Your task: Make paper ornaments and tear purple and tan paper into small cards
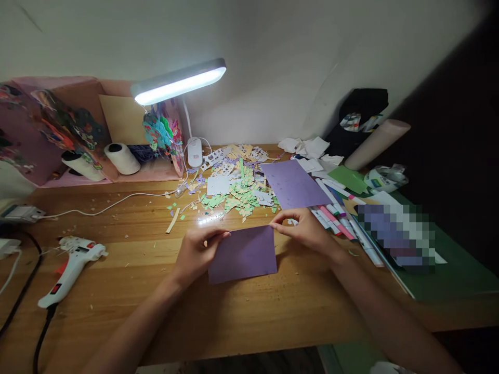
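A rectangular sheet of purple paper (pixel 245 254) is held up between my two hands, a little above the wooden table. My left hand (pixel 198 252) pinches its upper left edge between thumb and fingers. At the upper right corner, my right hand (pixel 304 228) pinches the sheet between thumb and index finger. A second, larger purple sheet (pixel 296 184) lies just beyond my right hand. Behind the held paper is a heap of cut paper scraps (pixel 245 192) in green, tan and white.
A glue gun (pixel 72 267) lies on the left, its black cord running off the front. The lit desk lamp (pixel 181 82) stands at the back beside a pink box (pixel 156 169) with thread spools (pixel 122 158). Several markers (pixel 337 221) lie at right, near a green mat (pixel 448 275).
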A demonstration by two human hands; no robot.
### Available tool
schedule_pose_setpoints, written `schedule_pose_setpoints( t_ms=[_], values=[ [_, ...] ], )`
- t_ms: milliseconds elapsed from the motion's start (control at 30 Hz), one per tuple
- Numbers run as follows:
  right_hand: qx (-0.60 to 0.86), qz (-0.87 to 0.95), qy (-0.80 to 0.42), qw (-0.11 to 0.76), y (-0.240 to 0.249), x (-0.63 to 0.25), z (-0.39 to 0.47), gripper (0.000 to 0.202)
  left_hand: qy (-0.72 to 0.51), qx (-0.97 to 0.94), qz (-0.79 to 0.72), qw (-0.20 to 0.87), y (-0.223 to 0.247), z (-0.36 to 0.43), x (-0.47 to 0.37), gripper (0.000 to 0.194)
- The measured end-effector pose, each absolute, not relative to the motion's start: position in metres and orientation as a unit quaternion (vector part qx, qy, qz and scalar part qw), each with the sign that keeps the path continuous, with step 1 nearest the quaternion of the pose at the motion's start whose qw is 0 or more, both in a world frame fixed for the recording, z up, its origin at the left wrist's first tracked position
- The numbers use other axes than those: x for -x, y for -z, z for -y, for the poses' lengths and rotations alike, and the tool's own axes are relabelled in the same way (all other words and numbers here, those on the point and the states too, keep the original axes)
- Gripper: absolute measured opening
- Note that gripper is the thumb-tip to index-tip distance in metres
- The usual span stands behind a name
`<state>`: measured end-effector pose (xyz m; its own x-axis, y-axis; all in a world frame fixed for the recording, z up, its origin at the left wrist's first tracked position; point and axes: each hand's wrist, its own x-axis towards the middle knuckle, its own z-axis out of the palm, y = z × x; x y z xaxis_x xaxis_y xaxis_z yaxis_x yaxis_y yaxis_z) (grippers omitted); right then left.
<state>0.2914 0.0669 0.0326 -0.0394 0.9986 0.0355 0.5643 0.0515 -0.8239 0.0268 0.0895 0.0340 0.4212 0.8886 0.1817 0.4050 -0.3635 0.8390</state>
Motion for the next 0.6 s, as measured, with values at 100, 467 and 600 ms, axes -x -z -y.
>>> schedule_pose_setpoints(
  t_ms=[100, 467, 600],
  values=[
    [0.660, 0.589, -0.284, 0.369, -0.029, -0.305, -0.073, 0.017, -0.381, -0.681, -0.492, 0.387, -0.035, -0.098, -0.020, 0.019],
    [0.475, 0.466, -0.635, 0.392, -0.027, -0.242, -0.051, 0.024, -0.344, -0.671, -0.568, 0.330, -0.013, -0.097, -0.032, 0.038],
    [0.524, 0.459, -0.575, 0.429, -0.021, -0.241, -0.052, 0.028, -0.329, -0.797, -0.480, 0.161, -0.016, -0.087, -0.037, 0.054]
  ],
)
